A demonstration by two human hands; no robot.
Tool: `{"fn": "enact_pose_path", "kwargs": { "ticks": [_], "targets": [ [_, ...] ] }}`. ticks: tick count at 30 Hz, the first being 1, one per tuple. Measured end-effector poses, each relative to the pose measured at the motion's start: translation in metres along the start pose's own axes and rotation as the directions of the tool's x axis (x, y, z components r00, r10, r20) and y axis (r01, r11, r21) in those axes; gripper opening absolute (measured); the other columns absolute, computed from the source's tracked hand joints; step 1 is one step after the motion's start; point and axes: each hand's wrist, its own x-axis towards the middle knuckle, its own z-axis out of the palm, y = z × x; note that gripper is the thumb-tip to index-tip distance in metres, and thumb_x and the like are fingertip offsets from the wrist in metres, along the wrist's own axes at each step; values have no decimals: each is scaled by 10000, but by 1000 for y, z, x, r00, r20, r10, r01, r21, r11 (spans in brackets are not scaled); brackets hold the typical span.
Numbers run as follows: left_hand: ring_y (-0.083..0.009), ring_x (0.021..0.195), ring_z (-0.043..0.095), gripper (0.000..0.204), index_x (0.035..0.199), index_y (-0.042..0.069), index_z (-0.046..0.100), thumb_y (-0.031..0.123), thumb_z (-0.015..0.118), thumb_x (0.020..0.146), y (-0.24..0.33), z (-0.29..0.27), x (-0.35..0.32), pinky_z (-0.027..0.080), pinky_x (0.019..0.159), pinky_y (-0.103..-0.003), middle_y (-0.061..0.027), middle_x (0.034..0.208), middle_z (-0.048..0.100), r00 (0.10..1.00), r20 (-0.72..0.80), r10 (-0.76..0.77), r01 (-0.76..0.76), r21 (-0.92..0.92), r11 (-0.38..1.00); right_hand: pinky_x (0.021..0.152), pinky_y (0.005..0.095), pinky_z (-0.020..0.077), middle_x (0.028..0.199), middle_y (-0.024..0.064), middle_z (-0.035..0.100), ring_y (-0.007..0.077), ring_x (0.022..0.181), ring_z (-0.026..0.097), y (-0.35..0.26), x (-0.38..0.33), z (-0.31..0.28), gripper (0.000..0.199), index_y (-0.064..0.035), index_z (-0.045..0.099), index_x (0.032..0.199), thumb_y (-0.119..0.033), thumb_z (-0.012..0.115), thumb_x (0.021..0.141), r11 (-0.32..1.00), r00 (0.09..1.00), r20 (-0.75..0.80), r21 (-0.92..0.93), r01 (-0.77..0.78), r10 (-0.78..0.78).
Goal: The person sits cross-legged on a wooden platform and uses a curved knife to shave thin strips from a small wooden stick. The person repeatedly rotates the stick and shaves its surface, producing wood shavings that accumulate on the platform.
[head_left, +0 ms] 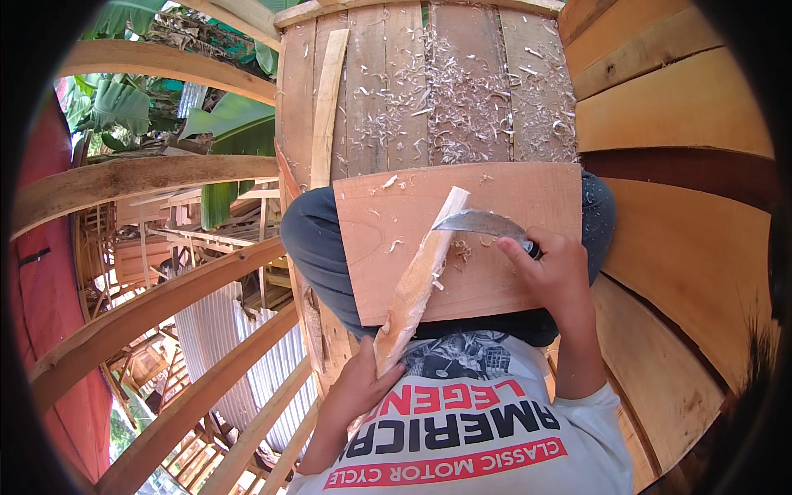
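A roughly carved stick of pale wood (pixel 418 285) slants across a flat wooden board (pixel 511 280) that rests on my lap. My left hand (pixel 360 386) is wrapped round the stick's lower, wider end, close to my shirt. In my right hand (pixel 551 268) is a knife with a curved blade (pixel 483 221); its dark handle is mostly hidden by my fingers. The blade lies against the stick near its narrow upper end. Curled shavings cling to the stick's right edge, and a few lie on the board.
Beyond my knees, many shavings (pixel 470 107) litter the plank floor (pixel 363 107). A long thin wooden strip (pixel 328 107) lies along its left side. Wooden rails (pixel 157 313) stand at my left, with corrugated metal sheets (pixel 239 363) below. A plank wall (pixel 676 239) rises at my right.
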Motion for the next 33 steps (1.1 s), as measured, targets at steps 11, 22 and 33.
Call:
{"fn": "enact_pose_path", "kwargs": {
  "ticks": [11,22,33],
  "targets": [
    [-113,630,388,700,948,60,380,751,403,835,42,-54,11,384,538,-253,-26,777,367,913,209,351,-147,-634,759,428,280,334,516,8,492,108,431,453,1,12,-3,333,-5,606,756,-305,638,898,772,996,86,633,-48,-8],
    [-84,542,432,601,1013,46,416,638,372,925,151,-87,47,558,655,-327,-28,745,404,791,56,610,-449,-623,640,354,230,300,517,-7,443,68,391,400,-3,12,-12,173,-38,511,821,-150,566,941,279,963,251,936,-216,-96],
    [-96,491,437,573,950,71,404,641,346,931,219,-133,61,577,649,-399,-17,722,402,647,-156,746,-681,-559,474,379,250,343,551,19,408,112,409,408,5,3,-17,246,-73,453,781,-226,556,944,320,950,248,931,-178,-190]
  ]
}}
